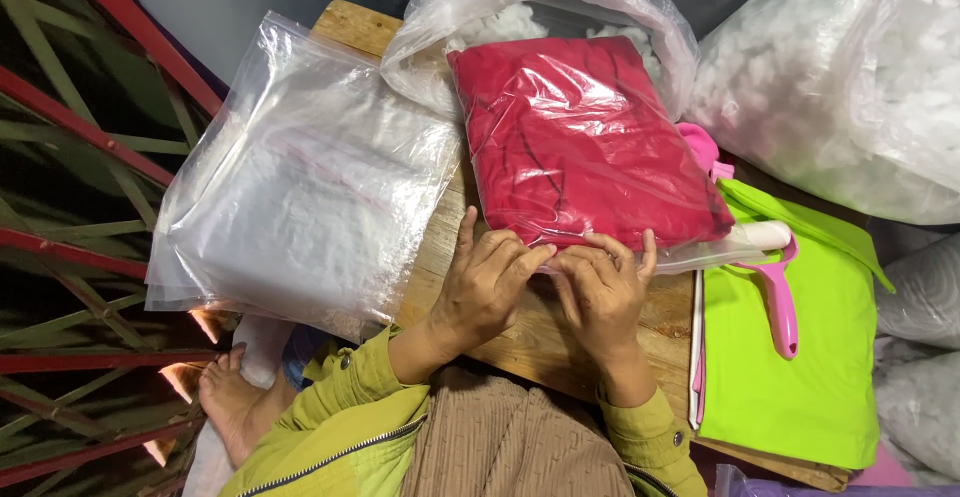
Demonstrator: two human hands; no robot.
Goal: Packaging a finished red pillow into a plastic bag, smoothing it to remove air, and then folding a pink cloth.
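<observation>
Red-filled bag [585, 142] edge (pinched) between hands [545, 282]

Green cloth [780, 357] partly under the pink tool [778, 297], stuffing sacks [850, 87] cut off at right, board [545, 342] mostly covered (bags everywhere), foot [228, 402] half hidden.

— How do the hands sit?
— Side by side at the near middle, palms down, knuckles up. The left hand [485, 292] and the right hand [603, 292] meet at the fingertips, index fingers pressed down and pinching, the other fingers curled.
— And the thumbs?
— The left thumb points far; the right little finger is lifted.
— The arms?
— Both forearms come up from the near edge and angle inward, in yellow-green sleeves pushed back from the wrists.
— Anything else?
— A bare foot [232, 402] sits near left.
</observation>
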